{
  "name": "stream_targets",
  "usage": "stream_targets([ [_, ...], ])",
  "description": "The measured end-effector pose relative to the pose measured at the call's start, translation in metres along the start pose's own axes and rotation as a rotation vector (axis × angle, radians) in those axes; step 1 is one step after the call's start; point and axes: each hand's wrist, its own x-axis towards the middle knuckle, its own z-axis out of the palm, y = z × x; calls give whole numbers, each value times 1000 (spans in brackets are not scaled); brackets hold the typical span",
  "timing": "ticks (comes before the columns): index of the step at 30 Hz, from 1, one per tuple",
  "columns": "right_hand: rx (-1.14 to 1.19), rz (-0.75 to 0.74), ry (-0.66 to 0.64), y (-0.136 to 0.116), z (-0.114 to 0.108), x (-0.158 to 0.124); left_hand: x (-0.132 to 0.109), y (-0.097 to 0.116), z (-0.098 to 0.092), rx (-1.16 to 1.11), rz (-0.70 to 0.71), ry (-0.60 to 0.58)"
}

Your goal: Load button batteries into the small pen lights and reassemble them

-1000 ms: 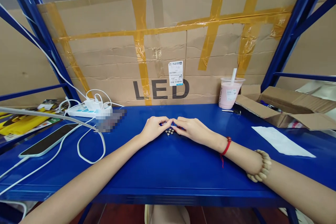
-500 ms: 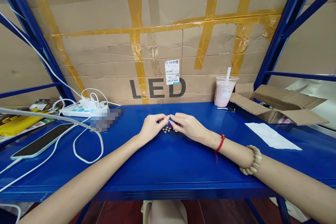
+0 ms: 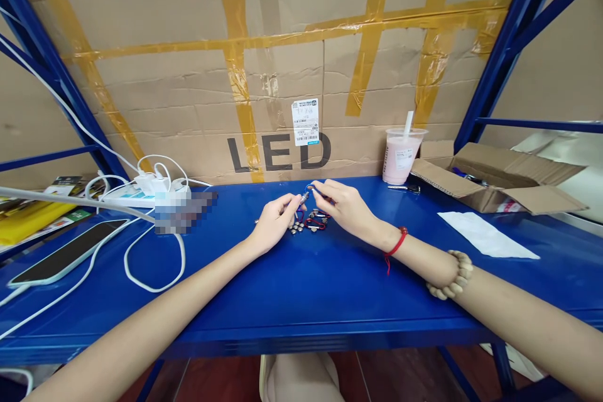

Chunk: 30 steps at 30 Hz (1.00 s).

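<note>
My left hand (image 3: 274, 221) is closed, with thumb and fingertips pinching a small silvery cylindrical part (image 3: 304, 198) that points up and to the right. My right hand (image 3: 346, 208), with a red string and a beaded bracelet on its arm, is beside it. Its thumb and forefinger close around a thin dark wire (image 3: 309, 186) at the upper end of that part. Below both hands, several small round metal pieces (image 3: 296, 228) lie on the blue table (image 3: 325, 289). Next to them is a cluster of red-and-blue wired metal parts (image 3: 316, 221). The fingers partly cover the held part.
A pink drink cup (image 3: 401, 157) with a straw stands at the back right. Further right are an open cardboard box (image 3: 490, 179) and a white paper sheet (image 3: 485, 235). On the left lie a phone (image 3: 68, 252), white cables (image 3: 127, 257) and a power strip (image 3: 127, 198).
My hands have moved slightly apart, and the silvery part and wire now show between them. More of the red-and-blue wired pieces is visible on the table. The view has tilted slightly down.
</note>
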Motion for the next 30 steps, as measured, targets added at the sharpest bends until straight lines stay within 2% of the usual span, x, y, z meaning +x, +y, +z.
stream_targets([
  [5, 52, 35, 42, -1, 1, -1, -1, -1, 1, -2, -2, -29],
  [11, 109, 86, 89, -11, -2, 1, -6, 1, 7, 163, 54, -166],
  [15, 90, 98, 57, -2, -2, 1, -4, 0, 4, 147, -2, -19],
  [18, 30, 135, -18, 9, 0, 0, -1, -4, -1, 119, -58, 91],
  [21, -73, 206, -140, 13, 2, -2, 1, -8, -3, 93, -79, 141],
  [26, -250, 329, -353, 6, -1, -3, 0, -8, -2, 110, -89, 141],
  [30, -314, 365, -438, 6, -1, -4, -1, -8, -1, 136, -76, 127],
])
